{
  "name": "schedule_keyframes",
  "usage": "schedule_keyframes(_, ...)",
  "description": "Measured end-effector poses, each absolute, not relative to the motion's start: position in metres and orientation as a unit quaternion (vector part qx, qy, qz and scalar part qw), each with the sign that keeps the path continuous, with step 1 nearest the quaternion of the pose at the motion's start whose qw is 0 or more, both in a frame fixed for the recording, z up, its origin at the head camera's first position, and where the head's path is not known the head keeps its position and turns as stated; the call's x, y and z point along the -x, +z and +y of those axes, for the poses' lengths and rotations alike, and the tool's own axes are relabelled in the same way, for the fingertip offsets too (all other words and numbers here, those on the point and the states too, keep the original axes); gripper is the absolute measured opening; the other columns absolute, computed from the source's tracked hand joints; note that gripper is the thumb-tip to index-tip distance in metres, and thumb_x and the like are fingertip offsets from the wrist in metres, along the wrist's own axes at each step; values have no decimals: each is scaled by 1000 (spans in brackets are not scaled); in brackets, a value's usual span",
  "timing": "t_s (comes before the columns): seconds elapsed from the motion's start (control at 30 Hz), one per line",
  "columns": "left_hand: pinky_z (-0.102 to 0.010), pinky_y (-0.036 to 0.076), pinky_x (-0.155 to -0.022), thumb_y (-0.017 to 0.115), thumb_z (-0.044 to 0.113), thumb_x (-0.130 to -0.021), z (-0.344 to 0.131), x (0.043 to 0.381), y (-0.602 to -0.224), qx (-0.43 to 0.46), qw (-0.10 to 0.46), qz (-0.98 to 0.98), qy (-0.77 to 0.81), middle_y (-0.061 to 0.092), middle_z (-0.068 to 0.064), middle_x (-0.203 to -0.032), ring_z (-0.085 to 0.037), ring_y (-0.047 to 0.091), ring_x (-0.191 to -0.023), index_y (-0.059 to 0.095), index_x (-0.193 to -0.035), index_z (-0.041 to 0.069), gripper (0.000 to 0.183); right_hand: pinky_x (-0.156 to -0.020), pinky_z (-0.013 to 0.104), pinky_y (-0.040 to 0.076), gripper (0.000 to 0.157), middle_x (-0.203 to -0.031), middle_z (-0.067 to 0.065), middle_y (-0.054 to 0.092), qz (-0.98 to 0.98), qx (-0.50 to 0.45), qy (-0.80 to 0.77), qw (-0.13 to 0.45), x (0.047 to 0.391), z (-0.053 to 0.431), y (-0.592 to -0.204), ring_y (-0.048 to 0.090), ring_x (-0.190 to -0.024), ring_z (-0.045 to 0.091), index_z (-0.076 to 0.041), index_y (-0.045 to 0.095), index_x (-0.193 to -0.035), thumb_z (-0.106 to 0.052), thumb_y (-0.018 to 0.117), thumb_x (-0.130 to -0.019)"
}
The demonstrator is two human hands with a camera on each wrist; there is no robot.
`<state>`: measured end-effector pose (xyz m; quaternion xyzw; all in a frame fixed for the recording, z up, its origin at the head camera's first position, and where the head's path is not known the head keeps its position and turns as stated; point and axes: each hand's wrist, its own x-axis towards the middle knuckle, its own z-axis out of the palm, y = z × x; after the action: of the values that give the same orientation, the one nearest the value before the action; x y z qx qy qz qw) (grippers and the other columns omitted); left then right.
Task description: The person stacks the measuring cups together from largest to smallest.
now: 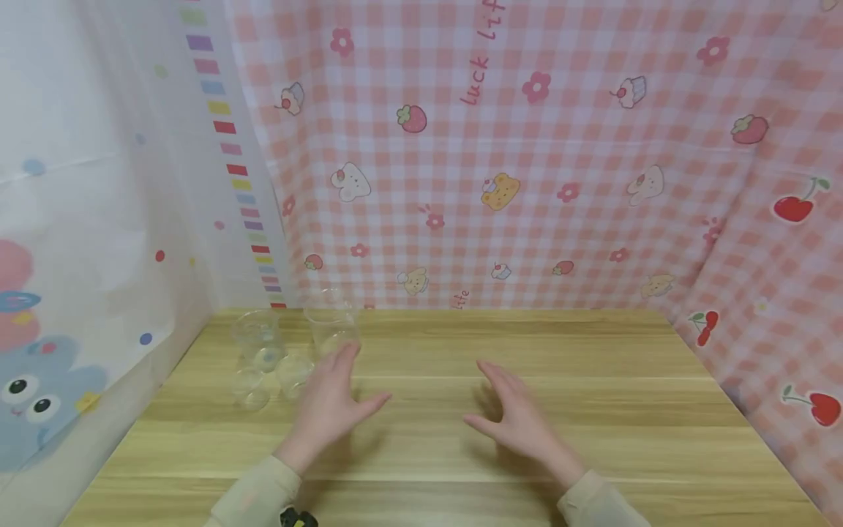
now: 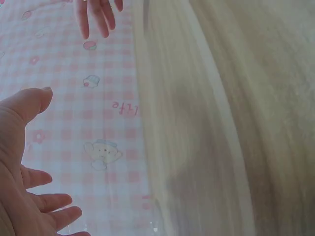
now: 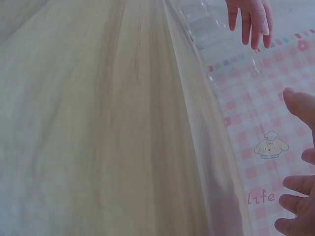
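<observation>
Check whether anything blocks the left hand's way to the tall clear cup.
Nothing visible stands between the left hand and the tall clear cup; in the head view they overlap, contact unclear. The other clear cups stand left of that path.

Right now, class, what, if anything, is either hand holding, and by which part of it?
Nothing is held. The left hand and right hand are both open and empty; the clear cups sit on the table, ungripped.

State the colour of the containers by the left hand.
Clear, colourless containers, best seen in the head view.
</observation>
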<state>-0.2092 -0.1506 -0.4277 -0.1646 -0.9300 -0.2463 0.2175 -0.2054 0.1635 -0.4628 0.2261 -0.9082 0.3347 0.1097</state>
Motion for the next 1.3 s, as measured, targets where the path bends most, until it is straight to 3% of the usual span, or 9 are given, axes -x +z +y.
schedule_keyframes(0.27, -61, 42, -101, 89, 43, -68, -157, 214, -422, 149, 234, -921, -272, 53, -28, -135, -46, 50, -122, 49, -135, -7, 92, -110, 62, 29, 88, -151, 22, 40, -902, -218, 359, 97, 205, 157, -470, 36, -137, 43, -3, 36, -151, -40, 78, -84)
schedule_keyframes(0.8, -59, 44, -97, 87, 44, -70, -172, 225, -412, 98, 224, -931, -272, 54, -28, -130, -46, 52, -119, 47, -135, -8, 93, -110, 57, 33, 89, -151, 15, 42, -895, -203, 388, 88, 207, 137, -471, 38, -137, 38, -5, 37, -151, -39, 81, -82)
schedule_keyframes(1.3, -63, 35, -104, 87, 40, -71, -186, 247, -395, 70, 208, -928, -302, 45, -32, -138, -50, 41, -127, 39, -143, -8, 99, -111, 57, 32, 89, -152, 12, 41, -879, -197, 426, 88, 215, 120, -465, 37, -138, 34, -8, 35, -152, -39, 80, -82)
